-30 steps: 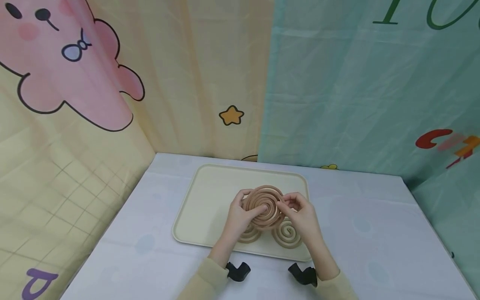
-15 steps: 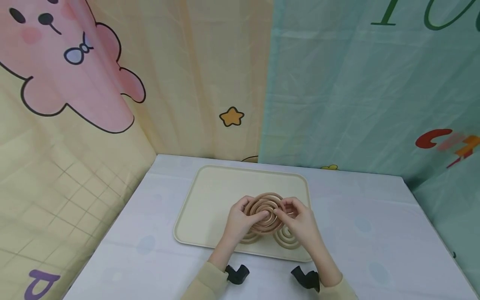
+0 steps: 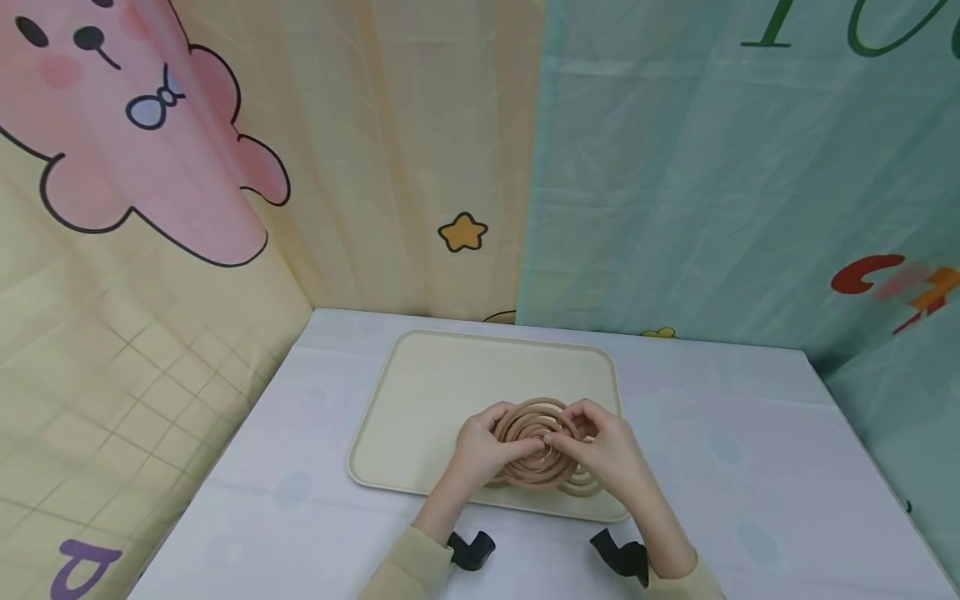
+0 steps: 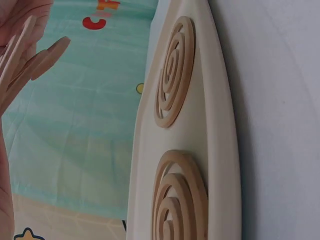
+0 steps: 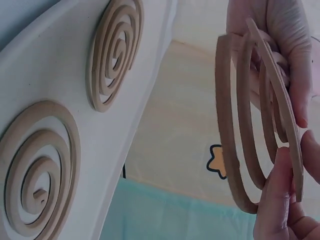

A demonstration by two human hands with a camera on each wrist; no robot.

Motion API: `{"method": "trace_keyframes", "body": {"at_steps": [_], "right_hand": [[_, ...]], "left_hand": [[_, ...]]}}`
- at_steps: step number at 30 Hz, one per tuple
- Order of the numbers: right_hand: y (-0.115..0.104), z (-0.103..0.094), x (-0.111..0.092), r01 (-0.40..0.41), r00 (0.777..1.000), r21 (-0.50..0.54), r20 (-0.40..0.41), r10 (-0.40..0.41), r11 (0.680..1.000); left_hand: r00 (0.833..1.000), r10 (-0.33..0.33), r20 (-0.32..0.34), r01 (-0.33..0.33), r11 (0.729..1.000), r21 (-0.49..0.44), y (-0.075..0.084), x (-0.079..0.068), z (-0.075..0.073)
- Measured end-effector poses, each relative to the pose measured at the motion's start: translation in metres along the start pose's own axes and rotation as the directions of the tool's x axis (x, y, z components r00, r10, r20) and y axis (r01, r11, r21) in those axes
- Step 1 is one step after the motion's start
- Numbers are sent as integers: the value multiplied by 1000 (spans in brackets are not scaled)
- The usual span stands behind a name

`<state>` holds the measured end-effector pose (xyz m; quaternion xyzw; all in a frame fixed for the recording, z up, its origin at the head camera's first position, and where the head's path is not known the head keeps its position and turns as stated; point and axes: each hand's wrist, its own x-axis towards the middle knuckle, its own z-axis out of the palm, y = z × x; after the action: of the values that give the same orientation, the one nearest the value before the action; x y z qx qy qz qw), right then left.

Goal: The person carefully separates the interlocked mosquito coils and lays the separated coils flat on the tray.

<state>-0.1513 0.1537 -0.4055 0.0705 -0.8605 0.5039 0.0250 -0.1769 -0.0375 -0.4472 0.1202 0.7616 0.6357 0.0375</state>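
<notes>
Close over the tray, both hands hold a brown mosquito coil pair (image 3: 536, 473), its spiral strands partly fanned apart. The left hand (image 3: 480, 450) grips the left side, thumb laid across the face toward the centre. At the right side, the right hand (image 3: 602, 446) pinches a strand between thumb and fingers. In the right wrist view, the strands of the held coil pair (image 5: 223, 95) stand apart from one another with open gaps. Two more coils lie on the tray: a near coil (image 5: 40, 172) and a farther coil (image 5: 117, 55). From above, the hands and held coils mostly cover them.
The cream tray (image 3: 420, 400) has a low raised rim and lies on a white-covered table (image 3: 750, 467). Printed curtains (image 3: 675, 183) stand behind and to the sides. A black strap mount (image 3: 472, 551) sits at the left wrist, another black mount (image 3: 622, 557) at the right.
Both hands and the held coils have come lower and nearer the person. The right thumb has moved in closer to the left thumb, and the strands look more fanned.
</notes>
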Motion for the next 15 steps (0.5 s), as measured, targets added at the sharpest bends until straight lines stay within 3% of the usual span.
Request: {"method": "trace_keyframes", "body": {"at_steps": [4, 8, 15], "right_hand": [[2, 3, -1, -70, 998, 129, 5, 70, 989], [3, 13, -2, -124, 991, 267, -6, 130, 956], [2, 29, -6, -144, 970, 288, -146, 192, 947]], "left_hand": [[991, -47, -125, 24, 984, -175, -3, 2, 3], [962, -88, -258, 8, 955, -296, -2, 4, 11], [911, -198, -362, 27, 904, -428, 4, -1, 30]]}}
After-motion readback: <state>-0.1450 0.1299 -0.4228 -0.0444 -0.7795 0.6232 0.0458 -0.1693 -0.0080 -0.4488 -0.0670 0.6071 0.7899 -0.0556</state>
